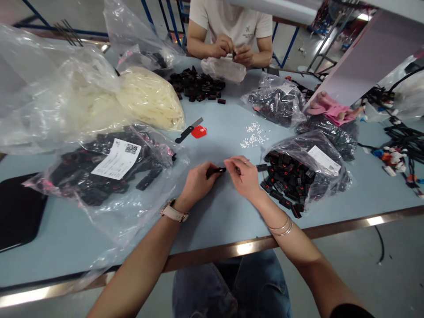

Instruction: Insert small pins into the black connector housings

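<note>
At the frame's centre, the left hand (198,184) pinches a small black part (219,170); the right hand (244,177) curls just beside it, and I cannot tell whether it grips anything. White pieces (254,137) lie above, and black connectors (287,174) spill from a plastic bag (331,183) at centre right.

Black part (220,170) partly hidden by left hand (198,183), label print (114,160) unreadably small, co-worker (231,20) cut off at top

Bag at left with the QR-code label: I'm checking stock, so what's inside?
Black parts show through the clear plastic bag. Whatever lies behind the white label or deeper in the pile is covered.
</note>
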Motion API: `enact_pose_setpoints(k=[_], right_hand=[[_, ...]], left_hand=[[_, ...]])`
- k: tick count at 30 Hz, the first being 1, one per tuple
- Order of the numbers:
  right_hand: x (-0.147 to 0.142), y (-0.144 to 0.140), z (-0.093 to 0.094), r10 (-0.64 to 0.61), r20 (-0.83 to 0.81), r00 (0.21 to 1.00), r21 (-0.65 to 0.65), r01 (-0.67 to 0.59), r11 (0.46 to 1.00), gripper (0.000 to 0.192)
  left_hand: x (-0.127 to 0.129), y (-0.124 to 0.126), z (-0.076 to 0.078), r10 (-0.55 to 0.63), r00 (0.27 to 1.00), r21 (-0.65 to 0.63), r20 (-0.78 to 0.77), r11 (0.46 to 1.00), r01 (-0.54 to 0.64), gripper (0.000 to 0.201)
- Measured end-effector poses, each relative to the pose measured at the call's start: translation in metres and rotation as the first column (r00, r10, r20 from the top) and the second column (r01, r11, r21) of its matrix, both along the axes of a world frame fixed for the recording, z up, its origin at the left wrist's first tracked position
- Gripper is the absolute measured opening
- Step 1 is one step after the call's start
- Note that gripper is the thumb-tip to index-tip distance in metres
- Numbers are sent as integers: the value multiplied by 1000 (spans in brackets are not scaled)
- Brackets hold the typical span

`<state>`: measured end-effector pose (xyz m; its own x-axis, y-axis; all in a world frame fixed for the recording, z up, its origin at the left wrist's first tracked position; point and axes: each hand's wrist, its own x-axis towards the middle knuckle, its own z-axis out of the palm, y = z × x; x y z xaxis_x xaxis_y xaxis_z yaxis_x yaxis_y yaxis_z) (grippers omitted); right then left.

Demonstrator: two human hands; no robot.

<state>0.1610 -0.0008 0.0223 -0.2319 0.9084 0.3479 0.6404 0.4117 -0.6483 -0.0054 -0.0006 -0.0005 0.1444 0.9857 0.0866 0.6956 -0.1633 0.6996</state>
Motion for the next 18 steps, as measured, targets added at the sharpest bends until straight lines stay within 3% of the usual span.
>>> enact_pose_setpoints(k=[3,10,18], right_hand=[[3,-1,3,-102,-122,987,44,108,993,37],[2,3,-10,-189,-293,937,-102,166,981,51],[-4,0,-8,-213,-282,936,-77,199,977,48]], left_hand=[[0,0,0,10,1000,-8,-1,1000,-10,12],[1,0,2,16,1000,-12,-5,1000,-16,10],[1,-1,3,9,1000,-19,2,1000,-9,9]])
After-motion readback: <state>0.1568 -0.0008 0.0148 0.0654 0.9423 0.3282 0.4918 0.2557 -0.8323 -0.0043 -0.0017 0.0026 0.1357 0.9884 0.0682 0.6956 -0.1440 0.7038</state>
